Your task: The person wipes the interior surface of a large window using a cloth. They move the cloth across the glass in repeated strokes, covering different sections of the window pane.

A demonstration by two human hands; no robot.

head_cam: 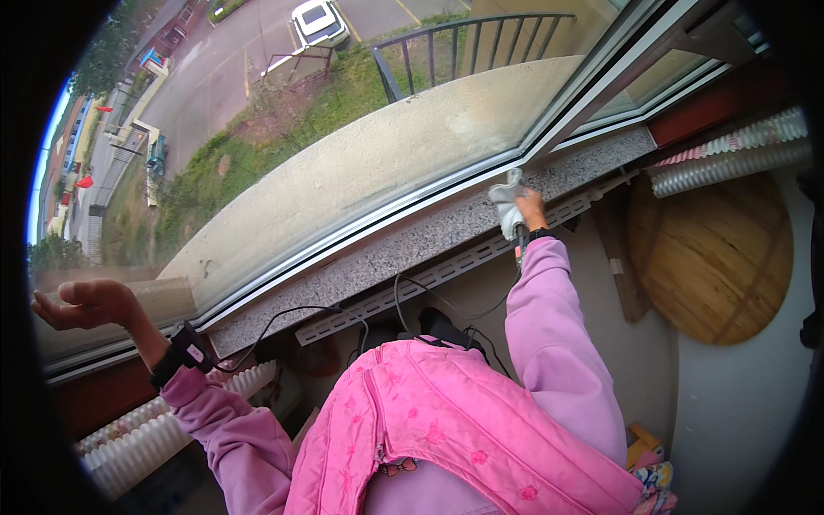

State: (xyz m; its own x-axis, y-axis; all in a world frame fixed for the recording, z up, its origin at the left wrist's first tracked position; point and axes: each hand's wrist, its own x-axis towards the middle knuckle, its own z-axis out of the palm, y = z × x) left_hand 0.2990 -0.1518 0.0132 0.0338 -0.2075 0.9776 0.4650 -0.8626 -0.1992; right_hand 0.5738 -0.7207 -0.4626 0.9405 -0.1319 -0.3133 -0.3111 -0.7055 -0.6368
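Observation:
My right hand (532,207) grips a crumpled pale cloth (510,203) on the speckled granite windowsill (399,257), close to the lower window frame (360,239). The cloth hangs partly over the sill's near edge. Far to the left, my left hand (87,304) is raised in front of the window, its fingers apart and slightly curled, with nothing in it. A black strap with a small box (190,346) sits on the left wrist, and a cable runs from it. Whether the left hand touches the glass I cannot tell.
Below the sill runs a slotted white rail (444,273). Loose dark cables (412,283) hang near my body. Gathered curtains (138,444) are at the lower left, and corrugated white rolls (730,161) lie at the right. A round wooden board (711,257) leans by the wall.

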